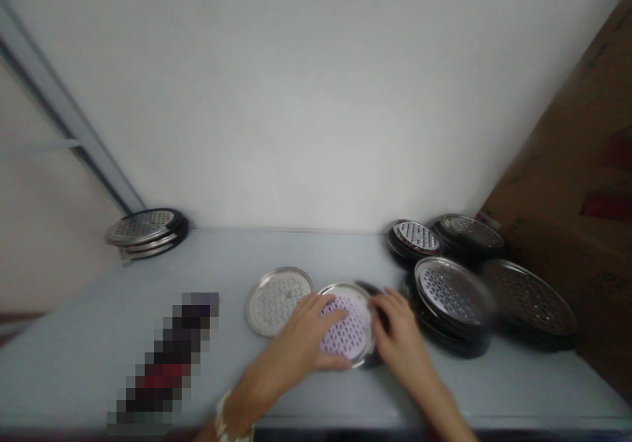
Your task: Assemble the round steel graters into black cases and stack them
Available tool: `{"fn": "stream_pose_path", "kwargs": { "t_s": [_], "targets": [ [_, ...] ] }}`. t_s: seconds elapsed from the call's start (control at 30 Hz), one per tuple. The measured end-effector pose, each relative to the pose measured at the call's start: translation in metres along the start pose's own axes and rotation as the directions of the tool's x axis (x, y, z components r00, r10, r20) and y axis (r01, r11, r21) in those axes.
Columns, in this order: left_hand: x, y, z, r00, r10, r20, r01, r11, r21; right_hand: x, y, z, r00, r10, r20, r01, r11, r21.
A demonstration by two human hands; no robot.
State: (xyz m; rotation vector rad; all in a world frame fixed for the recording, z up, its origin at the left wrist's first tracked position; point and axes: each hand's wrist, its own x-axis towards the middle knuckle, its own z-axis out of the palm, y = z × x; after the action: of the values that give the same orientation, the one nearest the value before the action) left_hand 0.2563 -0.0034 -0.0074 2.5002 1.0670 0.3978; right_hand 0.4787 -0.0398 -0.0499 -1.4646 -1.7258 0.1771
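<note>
In the middle of the table lies a round metal grater (348, 330) with a shiny rim and a lilac-tinted field of holes. My left hand (316, 333) grips it from the left, fingers across its face and thumb near the lower rim. At the right rim, my right hand (397, 327) has its fingers curled round the edge, where a dark part shows beneath; blur hides the exact contact. A second round grater (279, 302) lies flat just left of the held one, partly behind my left hand.
Stacks of round graters stand at right: a small stack (417, 236), a front stack (451, 290), a back stack (471, 231) and a large one (533, 297). Another stack (148, 228) is at far left. A pixelated dark strip (168, 356) covers the table's left. Cardboard boxes (567, 185) border the right.
</note>
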Motion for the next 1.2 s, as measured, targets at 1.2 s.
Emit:
{"fn": "stream_pose_path", "kwargs": {
  "t_s": [1.2],
  "targets": [
    [0.003,-0.012,-0.008,0.988,-0.088,-0.127,0.057,0.972,-0.226,0.010,-0.015,-0.011,0.955,0.281,-0.091,-0.239,0.917,0.318]
  ]
}}
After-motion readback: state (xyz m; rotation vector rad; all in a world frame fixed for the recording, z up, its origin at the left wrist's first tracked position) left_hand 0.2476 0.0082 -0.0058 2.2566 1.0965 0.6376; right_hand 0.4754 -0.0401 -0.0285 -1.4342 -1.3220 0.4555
